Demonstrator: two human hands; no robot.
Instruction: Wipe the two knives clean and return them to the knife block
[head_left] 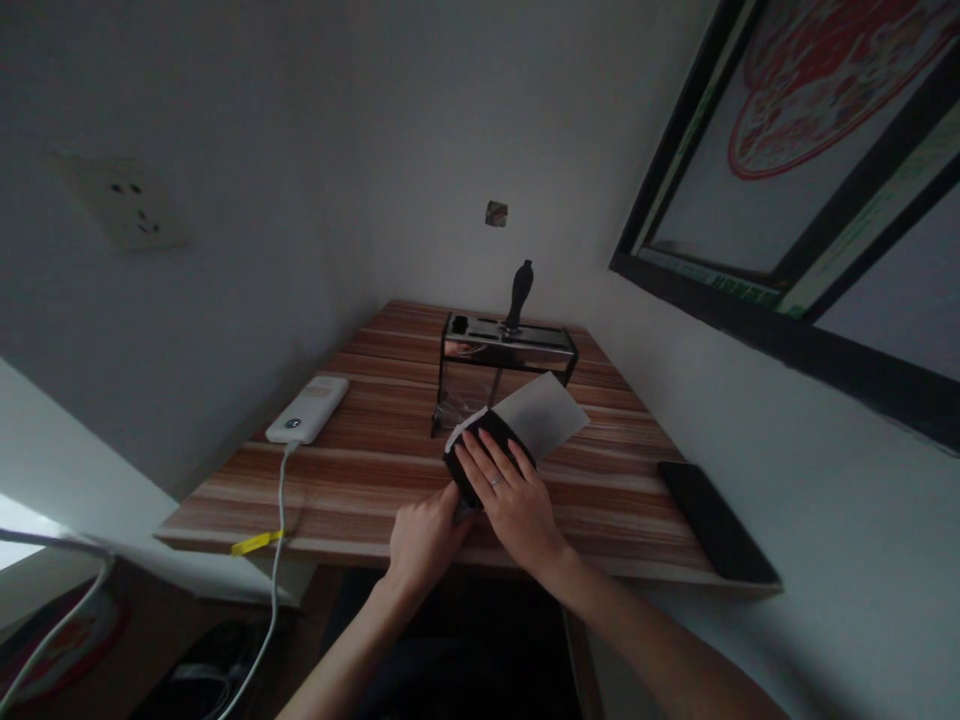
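Note:
A black item with a white edge (455,462) is between my hands near the table's front edge; its exact kind is unclear. My left hand (426,535) is closed around its lower end, where a bit of clear plastic shows. Across its top lies my right hand (506,485), fingers stretched out flat and a ring on one of them. A pale, translucent sheet (544,410) sticks out beyond the item to the right. Clear plastic film (454,408) shows at its far left edge. Just behind stands a metal-framed device (510,350) with an upright black handle (520,292).
On the left of the wood-grain table (360,490) lies a white power bank (309,408) with a white cable (279,520) hanging over the edge. A yellow tag (255,543) sits by the cable. A black phone (716,520) lies at the right edge. Walls enclose the table.

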